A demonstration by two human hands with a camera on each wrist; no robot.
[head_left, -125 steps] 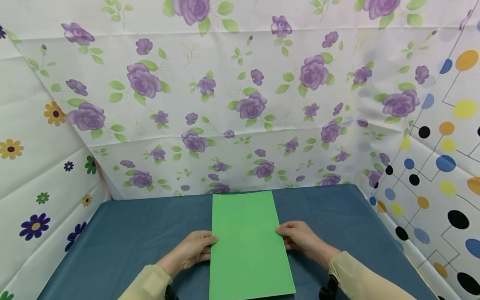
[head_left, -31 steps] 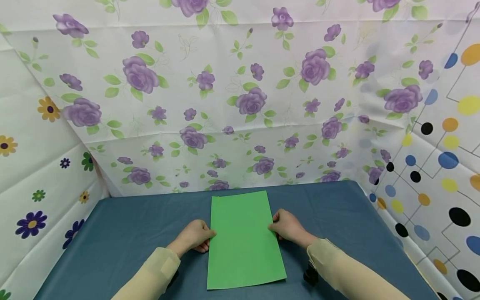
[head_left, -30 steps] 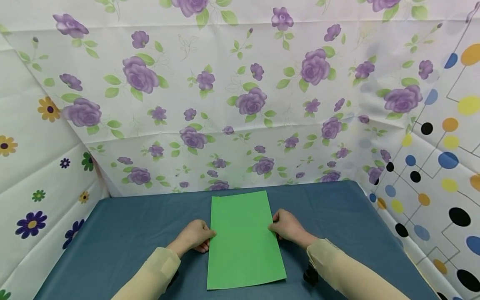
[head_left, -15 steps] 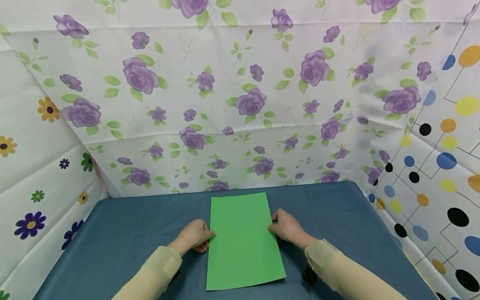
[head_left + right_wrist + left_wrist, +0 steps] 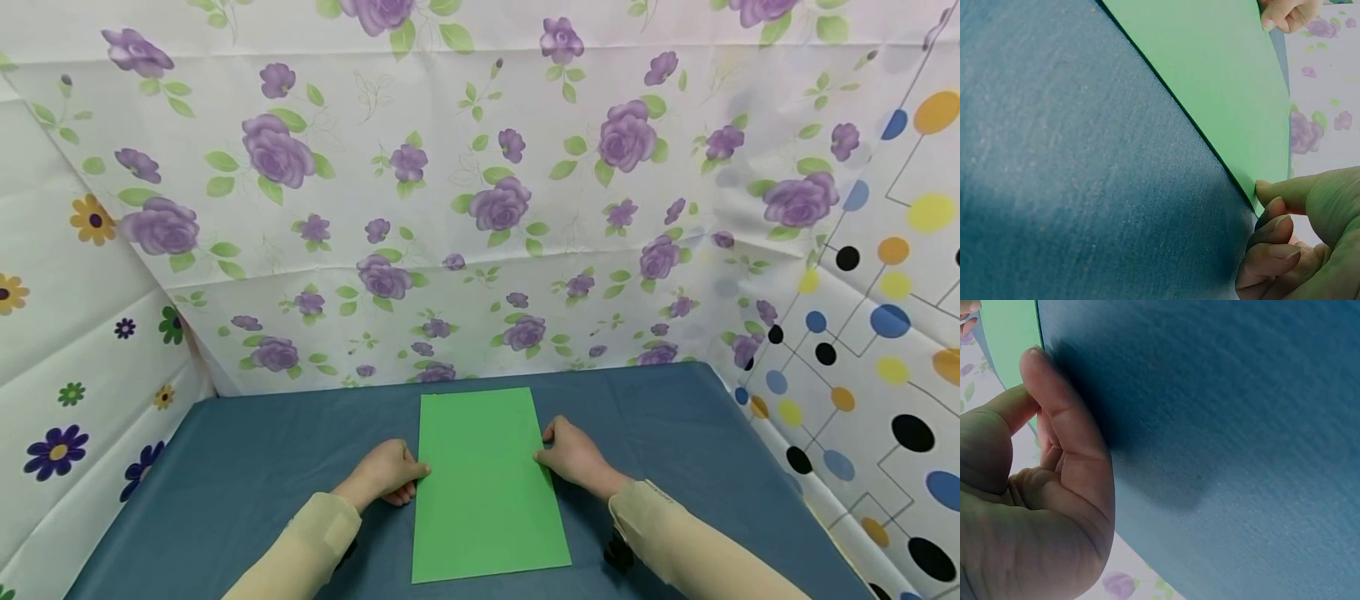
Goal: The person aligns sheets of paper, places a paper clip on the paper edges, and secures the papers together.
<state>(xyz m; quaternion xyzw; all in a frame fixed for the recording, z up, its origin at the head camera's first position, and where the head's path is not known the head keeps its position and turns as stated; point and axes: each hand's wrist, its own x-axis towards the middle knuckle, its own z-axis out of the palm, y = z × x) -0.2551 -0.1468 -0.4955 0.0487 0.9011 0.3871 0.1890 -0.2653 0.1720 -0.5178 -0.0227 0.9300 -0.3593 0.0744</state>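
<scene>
A plain green sheet point(image 5: 489, 487), like paper or thin card, lies lengthwise on the blue cloth-covered table point(image 5: 285, 442). My left hand point(image 5: 386, 472) pinches its left edge, thumb on top; in the left wrist view the fingers of that left hand point(image 5: 1063, 456) curl at the edge. On the opposite side my right hand point(image 5: 576, 456) pinches the right edge a little higher up. The right wrist view has the right thumb point(image 5: 1285, 190) on the sheet's green face point(image 5: 1210, 75), with the other fingers curled below the edge.
Behind the table hangs a white cloth with purple roses point(image 5: 375, 208). A daisy-printed cloth point(image 5: 82, 375) closes the left side and a dotted cloth point(image 5: 862, 375) the right. Dark wrist straps point(image 5: 618, 552) show under the cream sleeves point(image 5: 675, 533).
Since the oldest frame the sheet has come down flatter and slightly away from me, with both hands still at its edges. Over the last second its near edge has settled slightly; hands barely moved.
</scene>
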